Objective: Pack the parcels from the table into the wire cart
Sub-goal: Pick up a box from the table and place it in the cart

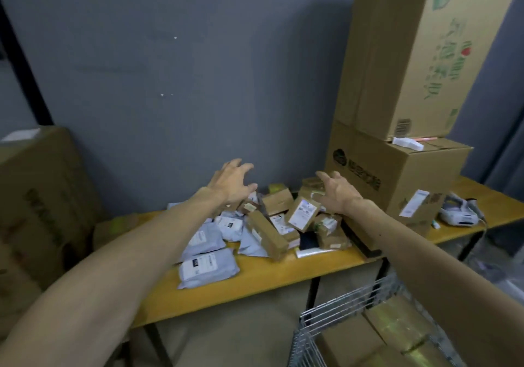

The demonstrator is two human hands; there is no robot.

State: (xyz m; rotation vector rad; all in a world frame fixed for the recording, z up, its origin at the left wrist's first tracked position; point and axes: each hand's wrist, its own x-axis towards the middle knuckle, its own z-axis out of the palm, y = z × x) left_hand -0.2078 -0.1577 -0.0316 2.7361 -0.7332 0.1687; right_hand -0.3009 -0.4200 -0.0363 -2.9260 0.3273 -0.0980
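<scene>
1. Parcels (272, 224) are in neither grip. The left grip (232, 182) and the right grip (337, 193) are both spread, fingers apart and slightly curved, holding nothing, poised over the far side of the heap.
2. Between and just under them lie small brown boxes (276, 202), tumbled at angles against one another. Whether any fingertip touches one I cannot tell.
3. Nearer and to the left, grey mailer bags (201, 267) lie flat and overlapping on the yellow tabletop (255, 284).
4. Right of the heap, a large carton (397, 173) stands on the tabletop with a tall carton (411, 54) on top of it. A white device (459, 213) lies further right.
5. Near right, below the tabletop edge, the wire cart (340, 307) holds several taped boxes (397, 327).
6. Progress, as I judge it: some packing looks done, since the cart is part filled. The heap is large, though, so most of the work appears left. The step in hand seems to be a two-handed scoop of the small brown boxes.
</scene>
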